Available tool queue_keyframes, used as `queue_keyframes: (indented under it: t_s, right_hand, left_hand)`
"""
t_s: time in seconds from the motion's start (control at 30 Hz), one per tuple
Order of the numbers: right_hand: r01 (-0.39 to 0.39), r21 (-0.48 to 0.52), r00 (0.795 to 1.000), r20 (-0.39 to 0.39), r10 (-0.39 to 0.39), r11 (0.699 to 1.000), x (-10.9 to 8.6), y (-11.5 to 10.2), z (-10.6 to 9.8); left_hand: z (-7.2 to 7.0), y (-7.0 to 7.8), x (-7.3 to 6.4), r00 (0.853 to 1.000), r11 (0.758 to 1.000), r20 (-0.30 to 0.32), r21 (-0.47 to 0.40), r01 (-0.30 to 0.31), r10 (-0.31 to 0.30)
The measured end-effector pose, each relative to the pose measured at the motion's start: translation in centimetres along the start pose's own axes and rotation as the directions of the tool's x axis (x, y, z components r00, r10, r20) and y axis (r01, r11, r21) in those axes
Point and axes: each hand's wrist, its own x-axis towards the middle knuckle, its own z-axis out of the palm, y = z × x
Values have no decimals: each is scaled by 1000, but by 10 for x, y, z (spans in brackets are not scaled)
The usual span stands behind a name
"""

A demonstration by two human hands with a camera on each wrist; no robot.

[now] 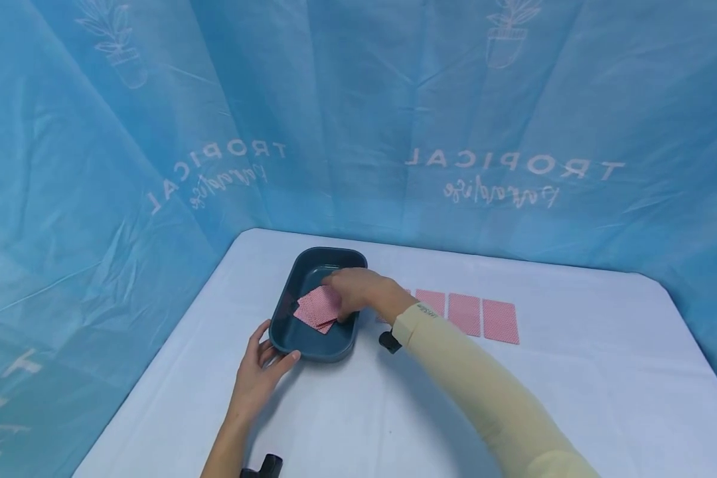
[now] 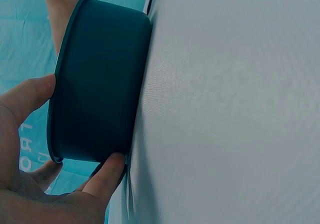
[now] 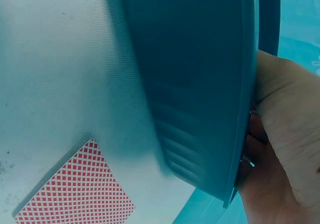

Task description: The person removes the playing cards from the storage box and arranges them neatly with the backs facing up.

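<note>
- Reaching across the head view, I have my right hand (image 1: 358,289) over a dark teal, rounded rectangular tray (image 1: 319,350) left of the frame's centre, fingers bent down inside. They touch some overlapping red-and-white patterned cards (image 1: 317,309) on the tray's floor; the fingertips are hidden, so I cannot tell whether I pinch one.
- My left hand (image 1: 261,372) grips the tray's lower-left corner, thumb on the near side, other fingers along the left side.
- Right of centre, a row of matching red-and-white cards (image 1: 464,314) lies on the white cloth-covered table (image 1: 334,418), its left end partly covered by my right wrist.
- My pale yellow sleeve (image 1: 478,382) runs to the lower right. A blue curtain (image 1: 358,86) with reversed white lettering fills the top.
- Left wrist view: the tray's smooth outer wall stands in the upper left, and my left hand holds it from the lower left, one fingertip at the rim, another low on the wall.
- Right wrist view: the tray's wall spans top centre; my right hand's fingers curl behind its rim at right. One patterned card shows at lower left.
</note>
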Motion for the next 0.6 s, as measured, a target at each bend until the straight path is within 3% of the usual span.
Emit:
queue_keyframes:
  t_s: [0.6]
  right_hand:
    - [6,17,1000,-19,-5,1000,-2,4,3]
  left_hand:
    - [2,0,0,1000,1000,-12,-3,6,-6]
